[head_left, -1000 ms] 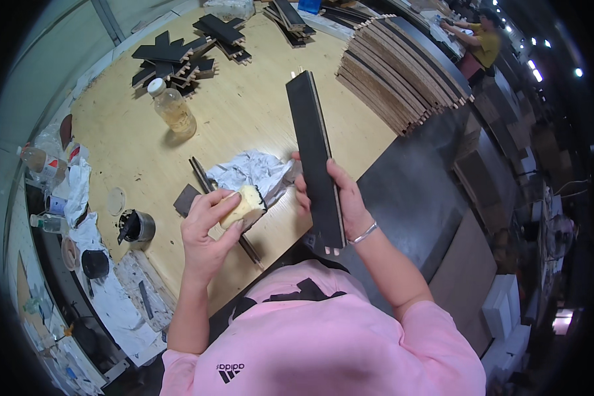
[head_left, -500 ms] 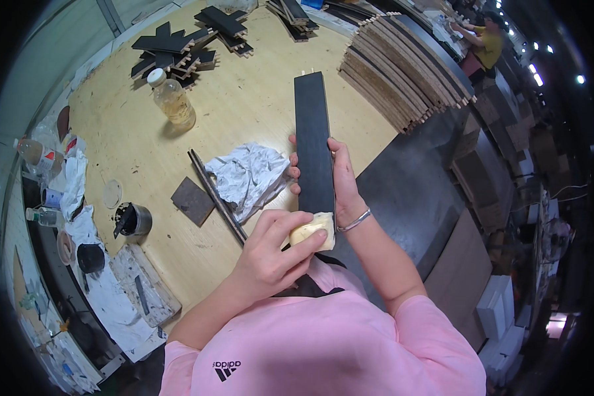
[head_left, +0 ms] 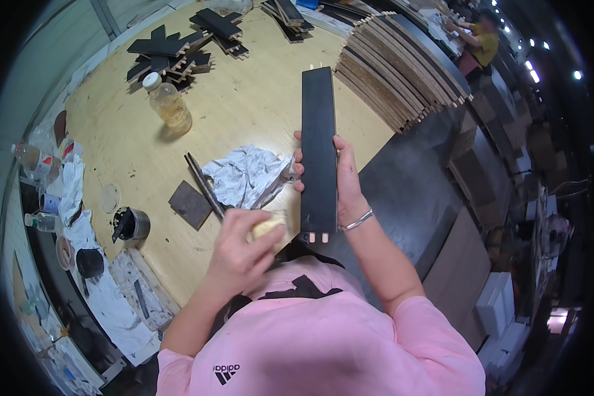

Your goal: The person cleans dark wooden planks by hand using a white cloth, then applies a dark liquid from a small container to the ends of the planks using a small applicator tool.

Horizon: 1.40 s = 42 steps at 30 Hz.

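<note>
A long black wooden board (head_left: 318,152) with pale dowels at both ends stands out lengthwise in front of me. My right hand (head_left: 347,177) is closed around it from beneath, thumb on the right edge and fingertips showing at the left edge. My left hand (head_left: 239,245), slightly blurred, grips a pale yellow sponge (head_left: 268,226) left of the board's near end, apart from it. Just beyond that hand, a crumpled white cloth (head_left: 247,175) lies on the table beside a dark thin strip (head_left: 203,183) and a dark square pad (head_left: 191,205).
On the wooden table (head_left: 244,92) stand a capped bottle of yellowish liquid (head_left: 170,105) and a cup of black stuff (head_left: 135,224). Black boards (head_left: 168,56) lie heaped at the far left; a long stack (head_left: 402,69) stands far right. Another person (head_left: 483,43) works beyond.
The sponge has left the board's near end, moving left with my left hand, and the near dowels now show. The board has shifted slightly right.
</note>
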Available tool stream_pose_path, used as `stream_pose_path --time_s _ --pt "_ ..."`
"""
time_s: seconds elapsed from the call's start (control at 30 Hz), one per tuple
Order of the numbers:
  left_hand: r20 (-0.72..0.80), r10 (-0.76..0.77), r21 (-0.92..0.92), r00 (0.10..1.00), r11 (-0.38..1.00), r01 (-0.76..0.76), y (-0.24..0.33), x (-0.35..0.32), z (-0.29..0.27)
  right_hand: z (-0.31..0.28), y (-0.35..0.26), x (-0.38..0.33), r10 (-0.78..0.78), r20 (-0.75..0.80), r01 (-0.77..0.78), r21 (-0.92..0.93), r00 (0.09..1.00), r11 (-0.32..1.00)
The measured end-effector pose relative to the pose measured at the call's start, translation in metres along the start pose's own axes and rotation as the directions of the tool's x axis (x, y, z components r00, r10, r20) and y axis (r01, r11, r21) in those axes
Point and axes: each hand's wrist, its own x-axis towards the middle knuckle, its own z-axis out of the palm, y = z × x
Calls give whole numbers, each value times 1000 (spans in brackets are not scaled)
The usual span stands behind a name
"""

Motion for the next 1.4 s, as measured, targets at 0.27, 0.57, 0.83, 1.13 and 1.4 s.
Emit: stream_pose_path --time_s 0.27,0.57,0.83,1.13,1.4 --pt "-107 31 13 994 999 -30 9 8 -3 -7 0 2 -42 10 42 -50 999 998" --pt "-233 -148 12 961 988 156 -17 5 -33 -37 11 -50 162 12 -136 -485 987 864" --pt "-354 -65 3 933 997 71 -23 48 -30 -41 17 -77 222 12 -126 -792 975 598" --pt "-315 -184 -4 931 981 193 -41 14 -23 -53 14 -87 153 -14 -95 -839 988 537" --pt "-398 -161 40 903 981 192 -31 2 -38 -39 18 -78 164 -14 -87 -891 986 445"
